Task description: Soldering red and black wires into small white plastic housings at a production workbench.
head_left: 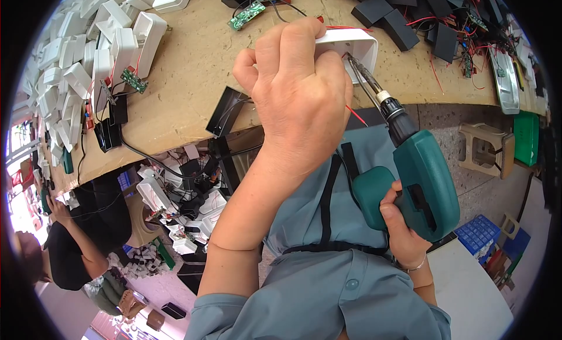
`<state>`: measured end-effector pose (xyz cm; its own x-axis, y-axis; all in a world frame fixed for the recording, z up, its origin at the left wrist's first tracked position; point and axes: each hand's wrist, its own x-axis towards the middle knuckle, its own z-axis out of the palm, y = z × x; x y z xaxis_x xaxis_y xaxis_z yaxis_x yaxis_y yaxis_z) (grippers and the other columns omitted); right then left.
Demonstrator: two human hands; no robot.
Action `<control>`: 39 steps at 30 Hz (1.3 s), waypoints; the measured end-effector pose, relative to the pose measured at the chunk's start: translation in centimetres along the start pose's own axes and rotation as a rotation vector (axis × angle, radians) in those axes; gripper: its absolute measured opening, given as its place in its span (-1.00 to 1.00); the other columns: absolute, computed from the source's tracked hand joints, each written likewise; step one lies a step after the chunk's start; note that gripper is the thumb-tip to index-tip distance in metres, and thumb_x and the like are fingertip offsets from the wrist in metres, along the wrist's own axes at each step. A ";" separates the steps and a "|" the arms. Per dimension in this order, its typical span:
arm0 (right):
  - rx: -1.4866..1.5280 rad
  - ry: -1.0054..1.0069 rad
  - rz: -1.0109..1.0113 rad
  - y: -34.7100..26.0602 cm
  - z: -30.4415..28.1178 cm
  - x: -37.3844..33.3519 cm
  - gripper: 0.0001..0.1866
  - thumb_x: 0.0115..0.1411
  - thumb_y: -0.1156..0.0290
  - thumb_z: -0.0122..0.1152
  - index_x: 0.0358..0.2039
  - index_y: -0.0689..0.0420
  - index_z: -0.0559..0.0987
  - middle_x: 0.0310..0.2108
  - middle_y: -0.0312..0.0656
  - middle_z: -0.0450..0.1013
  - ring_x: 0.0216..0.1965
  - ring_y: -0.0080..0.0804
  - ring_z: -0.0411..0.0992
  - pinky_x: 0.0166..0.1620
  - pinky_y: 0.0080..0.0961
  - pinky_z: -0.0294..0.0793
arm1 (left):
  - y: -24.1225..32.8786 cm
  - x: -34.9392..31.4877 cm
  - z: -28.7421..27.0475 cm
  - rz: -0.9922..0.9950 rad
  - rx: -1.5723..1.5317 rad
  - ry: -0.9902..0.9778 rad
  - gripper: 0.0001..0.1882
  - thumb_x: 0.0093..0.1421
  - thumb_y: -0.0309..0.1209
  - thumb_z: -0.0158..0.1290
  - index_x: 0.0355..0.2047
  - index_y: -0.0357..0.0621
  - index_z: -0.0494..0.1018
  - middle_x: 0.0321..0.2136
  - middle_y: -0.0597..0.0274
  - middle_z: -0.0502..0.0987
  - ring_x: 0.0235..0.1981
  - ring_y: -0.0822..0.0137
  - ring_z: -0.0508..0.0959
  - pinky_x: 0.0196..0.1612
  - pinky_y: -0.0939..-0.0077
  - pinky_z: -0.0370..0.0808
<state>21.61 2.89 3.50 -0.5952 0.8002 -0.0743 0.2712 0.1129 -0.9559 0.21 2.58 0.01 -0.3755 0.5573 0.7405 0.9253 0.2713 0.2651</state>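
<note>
White housing (363, 43): one o'clock, gripped by left hand (304, 91); soldering tip (358, 67) inside, contact unclear.
Soldering gun (432, 176): three o'clock, right hand (405, 231) gripping.
Bench edge (436, 101): just below housing; wooden surface (190, 50) toward eleven.

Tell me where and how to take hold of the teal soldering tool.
Grip its teal plastic housing, coming from the person's side, where the right hand holds it. That end is broad and rounded; the slim metal tip points away, toward the white casing, and may be hot, so avoid it.
</note>
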 end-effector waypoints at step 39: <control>-0.121 0.067 0.012 -1.4 0.3 -0.7 -0.82 -0.05 0.54 0.33 -0.39 0.19 0.53 -0.49 -0.30 0.47 -0.45 -0.48 0.41 -0.29 -0.57 0.38 | 0.1 0.1 -0.1 -0.026 -0.016 -0.048 -0.89 -0.21 -0.47 0.17 -0.58 -0.16 0.54 -0.28 0.28 0.44 -0.21 0.22 0.38 -0.10 0.34 0.13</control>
<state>21.47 1.97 4.79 -0.5401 0.8392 -0.0626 0.3700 0.1700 -0.9133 0.26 2.56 0.21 -0.4016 0.5874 0.7026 0.9156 0.2742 0.2941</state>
